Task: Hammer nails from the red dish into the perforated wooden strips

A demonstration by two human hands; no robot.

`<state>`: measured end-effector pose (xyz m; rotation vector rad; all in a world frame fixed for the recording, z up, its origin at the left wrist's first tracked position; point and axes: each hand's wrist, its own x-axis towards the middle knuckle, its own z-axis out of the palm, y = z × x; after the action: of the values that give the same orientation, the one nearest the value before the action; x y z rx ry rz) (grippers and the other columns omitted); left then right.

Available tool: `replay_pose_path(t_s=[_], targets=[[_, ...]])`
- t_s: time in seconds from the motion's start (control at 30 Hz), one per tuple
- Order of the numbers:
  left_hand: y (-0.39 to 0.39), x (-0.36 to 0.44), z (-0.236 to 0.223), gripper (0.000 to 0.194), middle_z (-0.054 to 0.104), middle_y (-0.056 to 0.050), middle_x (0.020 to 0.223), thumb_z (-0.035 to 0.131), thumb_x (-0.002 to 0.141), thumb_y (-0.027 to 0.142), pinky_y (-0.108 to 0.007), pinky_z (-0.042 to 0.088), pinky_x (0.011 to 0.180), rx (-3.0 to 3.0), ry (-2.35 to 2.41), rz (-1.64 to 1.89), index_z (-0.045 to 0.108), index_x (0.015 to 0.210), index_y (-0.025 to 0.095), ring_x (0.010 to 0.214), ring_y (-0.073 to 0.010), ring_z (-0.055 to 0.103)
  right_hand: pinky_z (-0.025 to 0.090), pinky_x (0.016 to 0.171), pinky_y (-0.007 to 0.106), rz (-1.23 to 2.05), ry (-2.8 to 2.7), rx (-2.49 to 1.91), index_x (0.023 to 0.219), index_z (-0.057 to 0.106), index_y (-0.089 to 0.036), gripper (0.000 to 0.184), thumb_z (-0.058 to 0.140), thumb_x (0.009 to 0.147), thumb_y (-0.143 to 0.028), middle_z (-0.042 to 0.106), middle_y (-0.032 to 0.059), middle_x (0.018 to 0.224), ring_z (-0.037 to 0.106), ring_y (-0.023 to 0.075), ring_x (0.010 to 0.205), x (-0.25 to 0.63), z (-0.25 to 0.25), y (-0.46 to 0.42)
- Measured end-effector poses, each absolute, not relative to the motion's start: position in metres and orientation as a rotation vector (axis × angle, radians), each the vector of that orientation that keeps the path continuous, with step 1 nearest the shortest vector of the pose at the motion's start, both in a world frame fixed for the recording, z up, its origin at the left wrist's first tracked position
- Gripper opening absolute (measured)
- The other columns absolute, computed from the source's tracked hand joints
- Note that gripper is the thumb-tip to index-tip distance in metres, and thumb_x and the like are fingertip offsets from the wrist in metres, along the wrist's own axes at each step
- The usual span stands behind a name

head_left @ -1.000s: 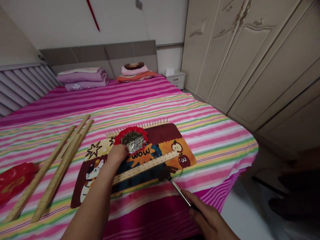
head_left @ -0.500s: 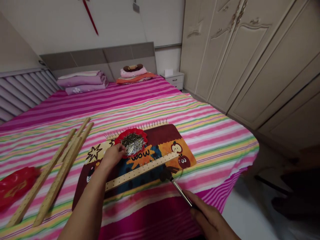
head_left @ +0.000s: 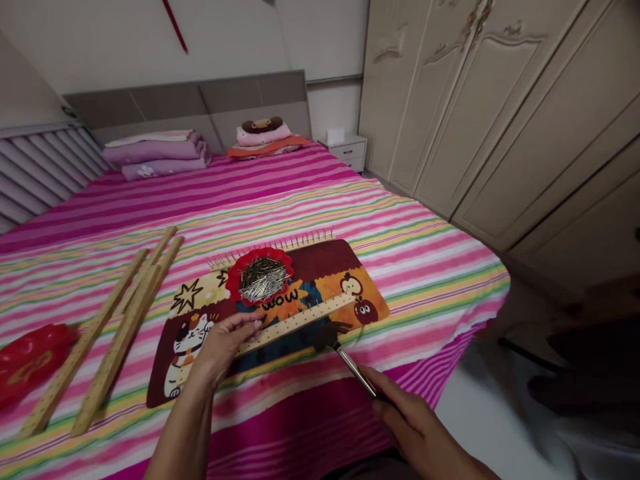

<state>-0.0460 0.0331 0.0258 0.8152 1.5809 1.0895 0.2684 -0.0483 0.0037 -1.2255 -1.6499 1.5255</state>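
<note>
Drilled wooden strips [head_left: 119, 347] at left look untouched, probably still to do; left hand [head_left: 226, 341] sits half-curled by the near strip [head_left: 303, 317] on the mat [head_left: 325, 265], can't tell if it's pinching anything; scalloped red bowl [head_left: 233, 284] is heaped with shiny nails [head_left: 263, 279]; far strip [head_left: 307, 245] bristles, near one looks barely started; right hand [head_left: 407, 412] grips a steel-shafted hammer [head_left: 353, 367]

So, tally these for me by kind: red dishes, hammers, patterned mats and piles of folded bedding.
Red dishes: 2 (nail-filled dish, far-left dish)
Hammer: 1
Patterned mat: 1
Piles of folded bedding: 2 (purple pile, pink-and-orange pile)
Total: 6
</note>
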Motion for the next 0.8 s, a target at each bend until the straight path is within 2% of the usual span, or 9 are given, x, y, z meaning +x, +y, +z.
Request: replay_pose_path(t_s=[0.07, 0.13, 0.27, 0.43, 0.63, 0.8], targets=[[0.032, -0.042, 0.017, 0.041, 0.068, -0.001, 0.064, 0.083, 0.041, 0.037, -0.018, 0.041, 0.046, 0.776, 1.601, 1.145, 0.072, 0.073, 0.014, 0.047, -0.0052, 0.05, 0.038, 0.103, 0.031, 1.529, -1.655, -1.205, 0.138, 0.043, -0.02, 0.051, 0.044, 0.091, -0.04, 0.06, 0.0072, 0.129, 0.056, 0.0199, 0.117, 0.268, 0.004, -0.048], [0.032, -0.038, 0.009, 0.043, 0.068, 0.0, 0.064, 0.083, 0.038, 0.037, -0.017, 0.041, 0.046, 0.732, 1.606, 1.207, 0.071, 0.072, 0.013, 0.046, -0.004, 0.049, 0.038, 0.103, 0.031, 1.552, -1.65, -1.182, 0.139, 0.041, -0.021, 0.05, 0.043, 0.092, -0.038, 0.06, 0.0062, 0.129, 0.055, 0.0189, 0.117, 0.268, 0.003, -0.048], [0.035, -0.029, -0.003, 0.049, 0.067, -0.001, 0.062, 0.083, 0.037, 0.037, -0.02, 0.048, 0.055, 0.64, 1.598, 1.286, 0.07, 0.077, 0.013, 0.056, -0.0087, 0.058, 0.04, 0.101, 0.029, 1.576, -1.624, -1.17, 0.139, 0.042, -0.023, 0.048, 0.043, 0.092, -0.035, 0.058, 0.0046, 0.132, 0.054, 0.0183, 0.119, 0.27, 0.0, -0.05], [0.036, -0.021, -0.012, 0.049, 0.066, 0.0, 0.064, 0.082, 0.038, 0.038, -0.021, 0.049, 0.055, 0.669, 1.628, 1.341, 0.069, 0.079, 0.013, 0.06, -0.0103, 0.059, 0.044, 0.096, 0.028, 1.612, -1.553, -1.157, 0.137, 0.044, -0.021, 0.048, 0.043, 0.092, -0.037, 0.057, 0.0067, 0.132, 0.055, 0.0197, 0.118, 0.27, -0.002, -0.051], [0.037, -0.023, -0.023, 0.043, 0.066, 0.0, 0.066, 0.076, 0.046, 0.041, -0.023, 0.049, 0.059, 0.794, 1.709, 1.299, 0.069, 0.079, 0.015, 0.062, -0.011, 0.058, 0.045, 0.095, 0.031, 1.65, -1.538, -1.182, 0.139, 0.041, -0.02, 0.051, 0.043, 0.091, -0.038, 0.063, 0.0078, 0.124, 0.06, 0.0193, 0.11, 0.268, 0.002, -0.052], [0.035, -0.024, -0.026, 0.038, 0.07, -0.001, 0.076, 0.069, 0.054, 0.045, -0.027, 0.049, 0.064, 0.964, 1.851, 1.196, 0.07, 0.081, 0.018, 0.063, -0.0133, 0.06, 0.046, 0.093, 0.031, 1.614, -1.558, -1.217, 0.139, 0.042, -0.02, 0.052, 0.044, 0.09, -0.039, 0.064, 0.0071, 0.122, 0.061, 0.0189, 0.106, 0.269, -0.001, -0.053]])
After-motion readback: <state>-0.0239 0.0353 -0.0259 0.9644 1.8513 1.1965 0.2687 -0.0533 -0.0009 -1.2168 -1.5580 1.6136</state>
